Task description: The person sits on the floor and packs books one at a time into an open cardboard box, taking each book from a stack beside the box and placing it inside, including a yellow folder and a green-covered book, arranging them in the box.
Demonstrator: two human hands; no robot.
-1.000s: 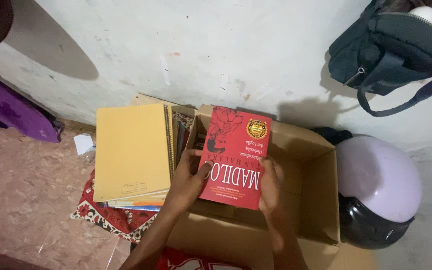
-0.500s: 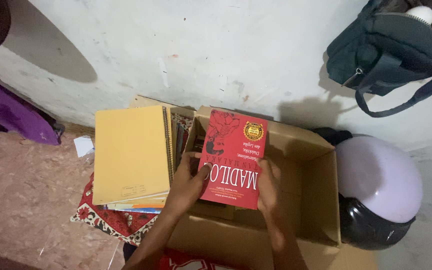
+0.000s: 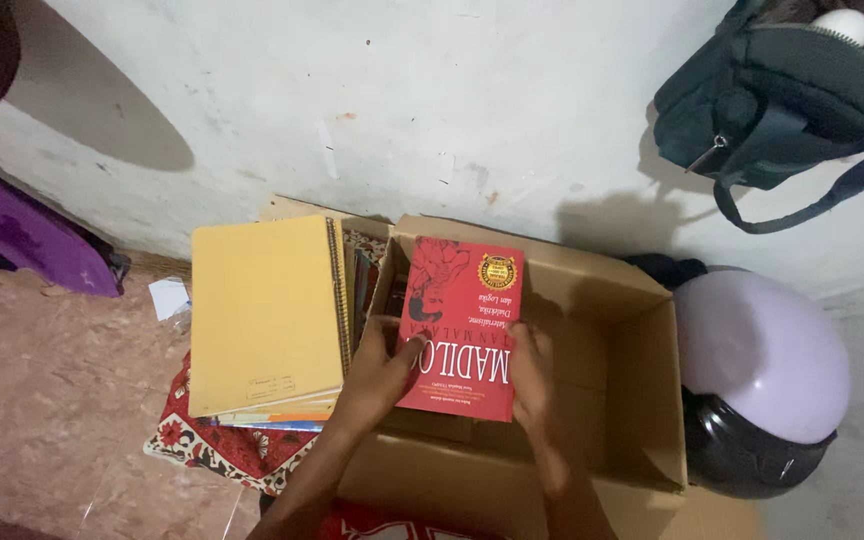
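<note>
A red paperback book (image 3: 460,315) with a gold round seal lies flat inside the left part of an open cardboard box (image 3: 642,400). My left hand (image 3: 380,372) grips the book's left edge near its lower corner. My right hand (image 3: 532,385) holds its right lower edge, fingers spread along the cover. Whatever sits under the book in the box is hidden.
Left of the box stands a stack of books topped by a yellow spiral notebook (image 3: 264,312), resting on a red patterned cloth (image 3: 214,448). A lilac and black helmet (image 3: 760,375) sits right of the box. A dark bag (image 3: 782,100) hangs on the white wall. A purple object (image 3: 22,235) lies far left.
Both hands and the red book have shifted very slightly; the book stays low inside the box's left side.
</note>
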